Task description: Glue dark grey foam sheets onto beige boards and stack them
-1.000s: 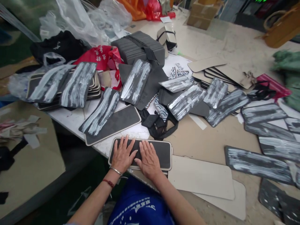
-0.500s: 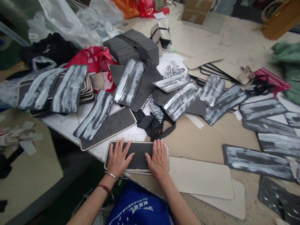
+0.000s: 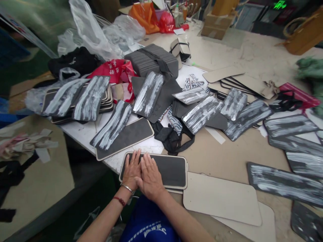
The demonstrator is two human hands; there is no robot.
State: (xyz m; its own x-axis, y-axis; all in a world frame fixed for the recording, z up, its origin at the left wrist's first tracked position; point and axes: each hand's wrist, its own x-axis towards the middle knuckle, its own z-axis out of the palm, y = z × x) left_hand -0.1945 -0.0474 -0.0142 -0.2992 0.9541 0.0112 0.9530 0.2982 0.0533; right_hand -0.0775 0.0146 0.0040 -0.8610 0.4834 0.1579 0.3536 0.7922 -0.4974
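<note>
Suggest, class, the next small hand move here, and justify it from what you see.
Probably slide the right hand toward the right end of the dark panel, palm flat: it and the left hand lie close together over the left part, leaving the right part uncovered.

Small workshop, evidenced by a large scuffed worktable (image 3: 259,43) bearing white-streaked dark pads (image 3: 285,185), a strapped stack of grey sheets (image 3: 151,60) and cardboard boxes (image 3: 217,25).

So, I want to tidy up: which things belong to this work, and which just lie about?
Probably the work's:
- dark panel under left hand and right hand
- white-streaked pads
- beige panels

Probably lying about:
- red bag
- orange bag
- cardboard box
</note>
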